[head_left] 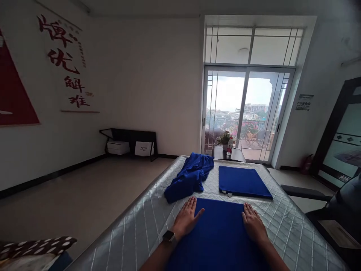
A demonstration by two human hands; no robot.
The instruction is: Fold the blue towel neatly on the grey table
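A flat, smooth piece of blue cloth (220,233) lies in front of me on a silver quilted surface (141,226). My left hand (186,218), with a dark watch on its wrist, rests flat along the cloth's left edge, thumb spread onto it. Along the right edge lies my right hand (254,222), fingers stretched forward. Neither hand grips anything. Beyond them, a neatly folded blue cloth (244,181) with small white tags on its near edge is at the right. A crumpled blue cloth (188,178) lies at the left.
Past the far end stands a small table (237,155) with a potted plant (225,138) and a bottle (229,146), before sliding glass doors. A black bench (132,137) holds white boxes by the wall. At right is a dark chair (344,210); patterned fabric (39,246) lies lower left.
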